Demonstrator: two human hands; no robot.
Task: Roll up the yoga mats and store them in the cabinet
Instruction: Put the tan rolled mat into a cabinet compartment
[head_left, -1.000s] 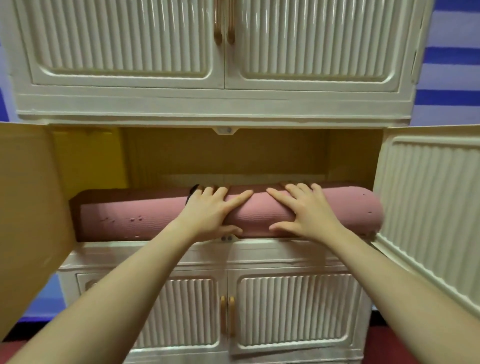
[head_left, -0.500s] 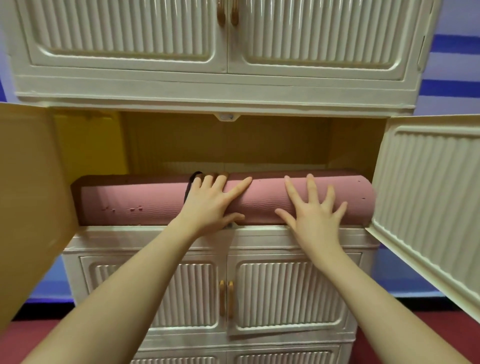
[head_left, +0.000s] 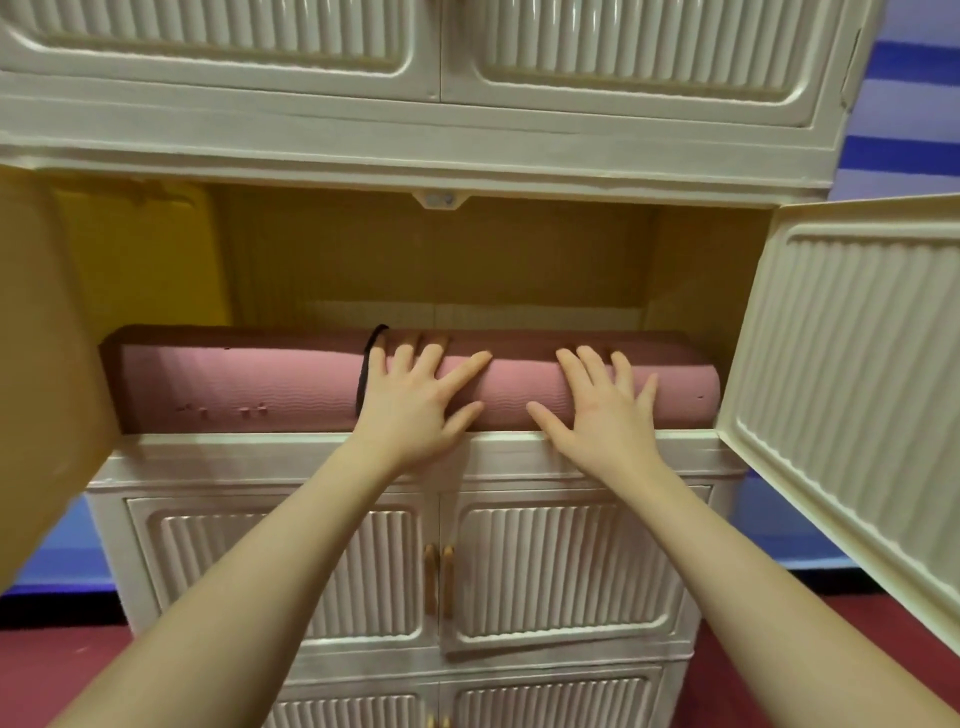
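Where doors (head_left: 852, 374) gape — strapped mat (head_left: 260, 384)

A wall (head_left: 906, 93) striped in blue and pale lilac shows at the upper right of the frame (and again low at the left edge). Dark red floor (head_left: 57, 660) fills the lower corners.

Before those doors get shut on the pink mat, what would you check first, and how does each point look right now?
1. Rolled pink mat lies inside the open compartment: ok.
2. Mat's front clears the sill: cannot tell.
3. Black strap around the roll: ok.
4. Left hand and right hand off the mat: not ok, both press flat on it.
5. Right door and left door swung open, free to close: ok.
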